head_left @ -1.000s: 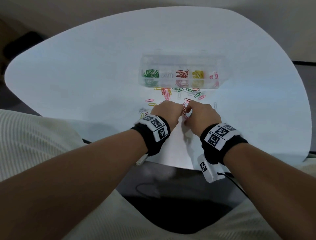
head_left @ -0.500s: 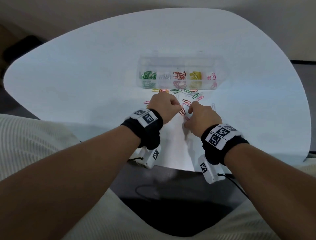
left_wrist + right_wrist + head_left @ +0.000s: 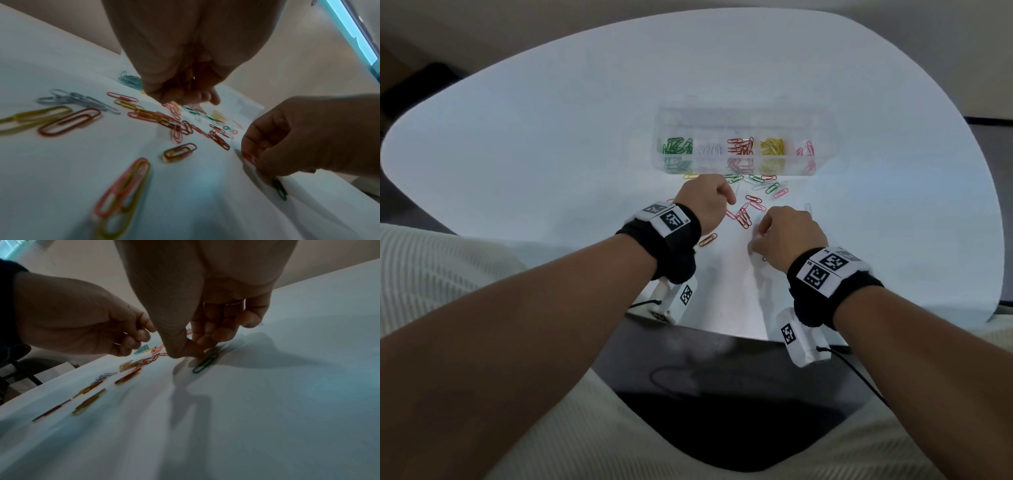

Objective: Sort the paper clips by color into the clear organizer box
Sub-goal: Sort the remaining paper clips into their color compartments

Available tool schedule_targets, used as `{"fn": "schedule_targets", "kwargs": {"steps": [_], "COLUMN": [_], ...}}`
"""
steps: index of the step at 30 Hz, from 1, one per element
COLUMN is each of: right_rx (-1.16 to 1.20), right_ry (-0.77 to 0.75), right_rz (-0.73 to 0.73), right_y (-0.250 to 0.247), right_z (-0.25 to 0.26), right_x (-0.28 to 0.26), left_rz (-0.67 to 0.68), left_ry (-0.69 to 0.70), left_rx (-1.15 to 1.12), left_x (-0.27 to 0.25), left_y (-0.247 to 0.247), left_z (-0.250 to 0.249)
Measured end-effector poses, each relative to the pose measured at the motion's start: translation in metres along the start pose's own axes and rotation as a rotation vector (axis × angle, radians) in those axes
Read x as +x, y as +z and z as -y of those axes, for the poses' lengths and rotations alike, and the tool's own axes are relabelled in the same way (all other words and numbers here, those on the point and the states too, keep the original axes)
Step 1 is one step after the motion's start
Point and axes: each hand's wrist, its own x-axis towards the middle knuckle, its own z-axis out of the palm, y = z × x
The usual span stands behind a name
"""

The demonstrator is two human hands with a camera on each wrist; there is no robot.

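Head view: clear box [image 3: 746, 121] at centre frame on the white tabletop [image 3: 551, 137], lid-less side up, five compartments in a row holding green, white, red, yellow and pink clips from left to right. Loose paper clips [image 3: 743, 216] scattered just below the box, between and around both hands. Left hand [image 3: 703, 202] at frame centre, just below the box, fingers curled under; cannot tell from here whether anything is held. Right hand [image 3: 789, 236] to the lower right of it, fingers curled down to the tabletop. Black wrist bands with printed markers on both forearms.

Left wrist view: left hand [image 3: 185, 65] at top centre, fingers bunched tight above the clips, with something small and dim among them that cannot be made out. Red, yellow, pink and grey clips spread across the left and middle. Right hand [image 3: 298, 139] at the right edge, fingertips down on the tabletop beside a green clip [image 3: 279, 190].

Right wrist view: right hand [image 3: 205, 321] at top centre, thumb and fingertips narrowed together, touching the end of the green clip [image 3: 205, 363], which lies flat. Left hand [image 3: 82, 318] at upper left, fingers curled.
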Motion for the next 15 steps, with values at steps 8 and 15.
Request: {"fn": "schedule_targets", "kwargs": {"steps": [8, 15], "right_rx": [0.14, 1.09], "right_ry": [0.018, 0.279], "right_rz": [-0.066, -0.081], "right_y": [-0.004, -0.023], "right_z": [-0.013, -0.023], "right_x": [0.0, 0.008], "left_rz": [0.087, 0.092], "left_ry": [0.108, 0.218], "left_rx": [0.468, 0.685], "left_x": [0.007, 0.012], "left_y": [0.005, 0.003], "left_z": [0.013, 0.005]}}
